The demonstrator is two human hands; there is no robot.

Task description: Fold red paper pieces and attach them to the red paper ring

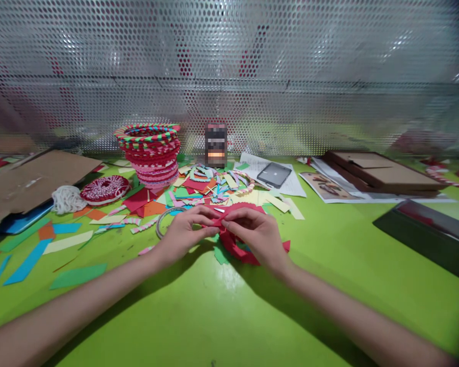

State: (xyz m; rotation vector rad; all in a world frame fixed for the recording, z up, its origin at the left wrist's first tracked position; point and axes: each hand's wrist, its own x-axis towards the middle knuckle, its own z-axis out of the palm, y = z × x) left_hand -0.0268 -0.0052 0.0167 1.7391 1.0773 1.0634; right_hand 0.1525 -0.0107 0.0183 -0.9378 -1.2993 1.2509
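My left hand pinches the left end of a red folded paper piece between thumb and fingers. From the other side, my right hand grips the same red paper, its fingertips almost touching those of my left hand. A curved band of red paper hangs below and partly behind my right hand. Green paper shows under its left side. Beside my left hand lies a grey ring, partly covered by that hand.
A woven paper basket stands at the back left, near white yarn and a red-and-white disc. Coloured scraps lie behind my hands. Toward the right are a grey tablet, brown boxes and a dark box.
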